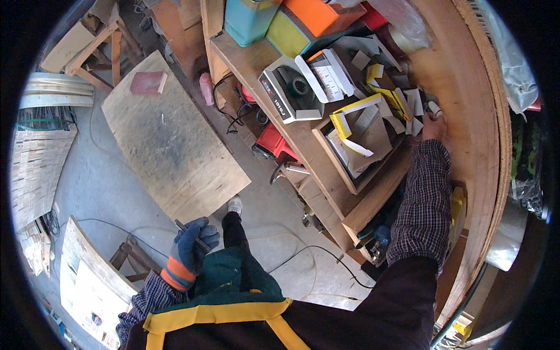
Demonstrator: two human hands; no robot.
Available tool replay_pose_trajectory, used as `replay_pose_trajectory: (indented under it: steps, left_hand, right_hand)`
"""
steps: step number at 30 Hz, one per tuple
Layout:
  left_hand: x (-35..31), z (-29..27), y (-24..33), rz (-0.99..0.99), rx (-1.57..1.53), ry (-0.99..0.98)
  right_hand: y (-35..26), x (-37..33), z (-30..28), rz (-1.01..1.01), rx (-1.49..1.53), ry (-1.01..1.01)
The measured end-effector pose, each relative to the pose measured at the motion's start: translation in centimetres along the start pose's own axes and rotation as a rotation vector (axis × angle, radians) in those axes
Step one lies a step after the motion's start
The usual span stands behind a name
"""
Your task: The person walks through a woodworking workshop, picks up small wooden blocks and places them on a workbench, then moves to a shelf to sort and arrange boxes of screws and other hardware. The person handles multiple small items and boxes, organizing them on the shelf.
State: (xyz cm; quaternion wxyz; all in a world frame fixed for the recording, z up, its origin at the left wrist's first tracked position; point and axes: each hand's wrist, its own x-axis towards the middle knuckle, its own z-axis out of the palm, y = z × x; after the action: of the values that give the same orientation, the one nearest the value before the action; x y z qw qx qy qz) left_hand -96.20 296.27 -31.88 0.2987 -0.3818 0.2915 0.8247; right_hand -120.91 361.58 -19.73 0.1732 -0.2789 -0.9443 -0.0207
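Nearest the body, the left hand, in a blue glove with an orange cuff, was closed around a thin dark tool whose tip stuck out just above the knuckles; what kind of tool could not be told. Just right of that fist hung the green apron with yellow straps, and past it a shoe stood on the grey floor. Beyond the tool's tip lay a bare plywood sheet.

The right hand, bare, reached well away up the shelf, its checked sleeve stretched along the edge. It sat among torn card boxes, with a small white thing at the fingertips; whether the fingers had closed on it could not be told.

As a judgement, the reach would go best if the small thing were felt out and pinched cleanly before lifting, with loose card left undisturbed, while the gloved fist kept the tool pointed away from the body
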Motion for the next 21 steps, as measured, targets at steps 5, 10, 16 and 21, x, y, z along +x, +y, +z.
replay_pose_trajectory:
  steps: [5,10,16,21]
  left_hand:
    - [-0.7,0.7,0.1,0.017,0.001,0.002]
    - [-1.2,1.7,0.5,0.001,-0.008,-0.041]
    - [-1.2,2.3,0.8,0.017,-0.033,0.129]
    - [-1.7,3.9,2.0,0.011,-0.060,0.051]
  right_hand:
    - [-1.1,-1.2,-1.2,0.087,0.133,0.092]
    - [-1.7,-1.7,-2.1,0.115,0.307,0.026]
    - [-2.2,-1.8,-1.4,0.321,0.801,-0.033]
    - [-3.0,-2.2,-2.1,0.396,1.009,-0.024]
